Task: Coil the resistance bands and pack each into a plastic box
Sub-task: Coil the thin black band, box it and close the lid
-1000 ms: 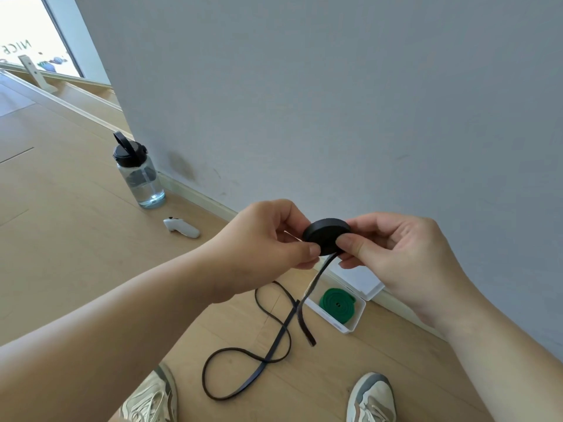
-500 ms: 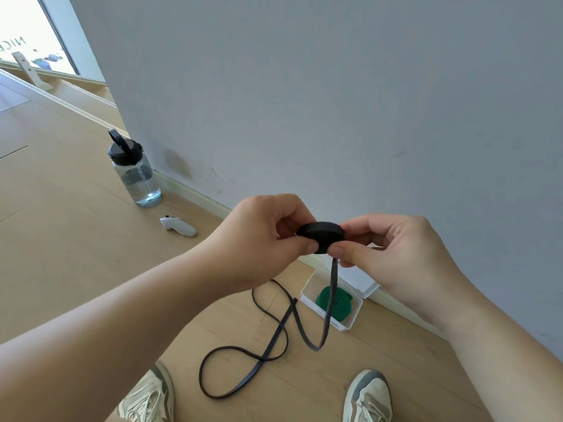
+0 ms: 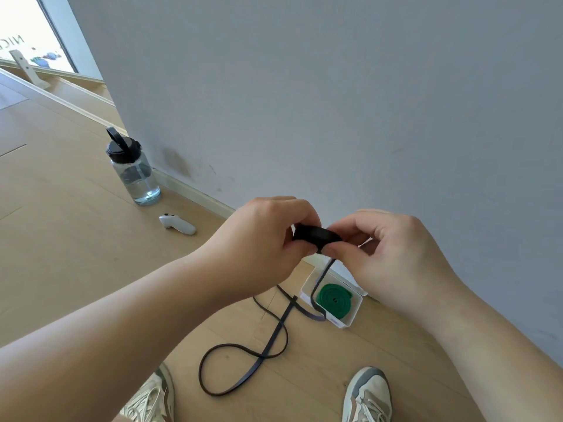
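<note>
A black resistance band (image 3: 316,236) is partly wound into a flat coil held up between both hands. My left hand (image 3: 268,239) pinches the coil from the left and my right hand (image 3: 393,248) pinches it from the right. The band's loose tail (image 3: 268,348) hangs down from the coil and loops over the wooden floor. Below the hands, an open white plastic box (image 3: 350,318) stands against the wall with a coiled green band (image 3: 335,300) inside it.
A clear water bottle (image 3: 134,172) with a black lid stands by the wall at the left. A white controller (image 3: 178,224) lies on the floor near it. My two shoes (image 3: 367,394) are at the bottom. The grey wall (image 3: 335,102) rises right behind the box.
The hands have turned the coil and taken up more band. The hanging tail has swung right, over the box's near corner, and the loop on the floor is a little shorter.
</note>
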Motion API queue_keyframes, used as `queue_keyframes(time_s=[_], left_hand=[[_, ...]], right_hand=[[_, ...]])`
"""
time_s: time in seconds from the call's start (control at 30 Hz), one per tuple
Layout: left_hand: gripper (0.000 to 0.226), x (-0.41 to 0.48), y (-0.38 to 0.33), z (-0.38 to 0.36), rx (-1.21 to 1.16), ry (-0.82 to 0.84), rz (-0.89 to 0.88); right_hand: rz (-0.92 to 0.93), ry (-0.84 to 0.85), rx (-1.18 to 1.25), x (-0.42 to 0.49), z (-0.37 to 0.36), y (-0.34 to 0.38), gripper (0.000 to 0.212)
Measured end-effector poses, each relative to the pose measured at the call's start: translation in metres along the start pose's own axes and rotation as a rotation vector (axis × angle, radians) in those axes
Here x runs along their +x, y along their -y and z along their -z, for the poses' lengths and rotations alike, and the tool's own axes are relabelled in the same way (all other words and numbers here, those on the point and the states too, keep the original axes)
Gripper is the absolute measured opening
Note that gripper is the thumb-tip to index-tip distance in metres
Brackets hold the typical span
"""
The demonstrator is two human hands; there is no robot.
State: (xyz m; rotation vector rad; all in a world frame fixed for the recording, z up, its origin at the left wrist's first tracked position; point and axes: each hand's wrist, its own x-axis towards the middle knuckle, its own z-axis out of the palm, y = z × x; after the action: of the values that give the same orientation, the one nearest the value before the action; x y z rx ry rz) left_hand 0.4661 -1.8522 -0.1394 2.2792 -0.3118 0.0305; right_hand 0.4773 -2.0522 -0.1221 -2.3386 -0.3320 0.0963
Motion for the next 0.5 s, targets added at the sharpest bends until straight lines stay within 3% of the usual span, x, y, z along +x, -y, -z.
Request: queue_keyframes(time_s=[0.13, 0.3, 0.33, 0.4, 0.5], left_hand=[[0.015, 0.0004, -0.0015, 0.0073, -0.207, 0.016, 0.215], [0.018, -0.0003, -0.0046, 0.0100, -0.672, 0.048, 0.335], [0.018, -0.0004, -0.0046, 0.0099, -0.654, 0.057, 0.338], [0.016, -0.0009, -0.0016, 0.0075, -0.344, 0.059, 0.307], [0.016, -0.0017, -0.0009, 0.0032, -0.047, -0.021, 0.142]], right_hand=[[-0.099, 0.037, 0.147, 0.0018, 0.0037, -0.0039, 0.014], [-0.061, -0.066, 0.318, 0.0012, 0.0071, -0.0009, 0.012], [-0.058, -0.068, 0.299, 0.0015, 0.0076, -0.0016, 0.013], [-0.050, -0.045, 0.180, 0.0019, 0.0051, -0.0040, 0.016], [0.028, -0.015, -0.009, 0.0019, -0.0014, -0.0046, 0.019]])
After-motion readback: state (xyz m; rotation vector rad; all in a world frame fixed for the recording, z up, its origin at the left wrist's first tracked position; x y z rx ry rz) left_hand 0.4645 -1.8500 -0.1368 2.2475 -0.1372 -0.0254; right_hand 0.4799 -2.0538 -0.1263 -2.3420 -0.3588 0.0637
